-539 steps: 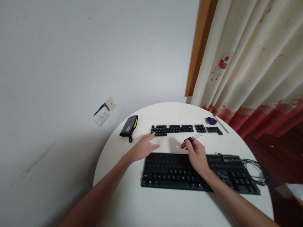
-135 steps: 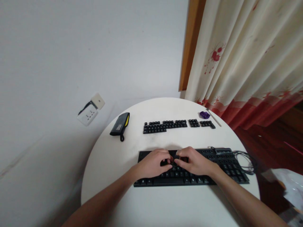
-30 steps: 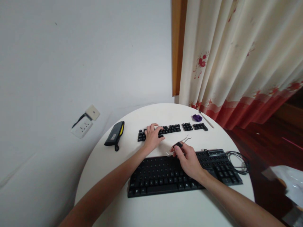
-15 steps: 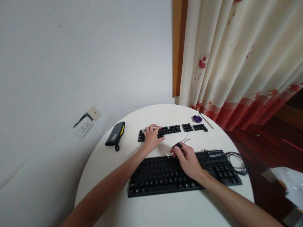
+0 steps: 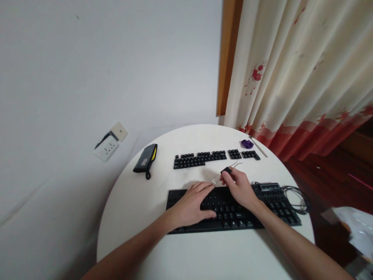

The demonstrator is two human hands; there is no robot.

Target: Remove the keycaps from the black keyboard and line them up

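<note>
My right hand (image 5: 240,187) grips a keycap puller (image 5: 226,170) by its black handle, above the back edge of the black keyboard (image 5: 281,204). Thin wire loops stick out at both ends of the puller. My left hand (image 5: 190,204) is spread over the keyboard's left half, thumb apart and fingertips close to the near wire loop. Whether those fingertips touch the wire I cannot tell. Behind the keyboard, black keycaps (image 5: 189,161) taken off it lie in rows on the white table. Part of the key area is hidden under both hands.
On the left of the round white table (image 5: 125,217) lies a dark case (image 5: 145,158) with a yellow edge. A purple crumpled cloth (image 5: 247,144) and a slim brush (image 5: 258,146) are at the back right. A coiled cable (image 5: 300,200) sits beside the keyboard.
My left hand has come back from the rows of keycaps to the keyboard, beside the puller. My right hand still holds the puller. The whole view has shifted slightly.
</note>
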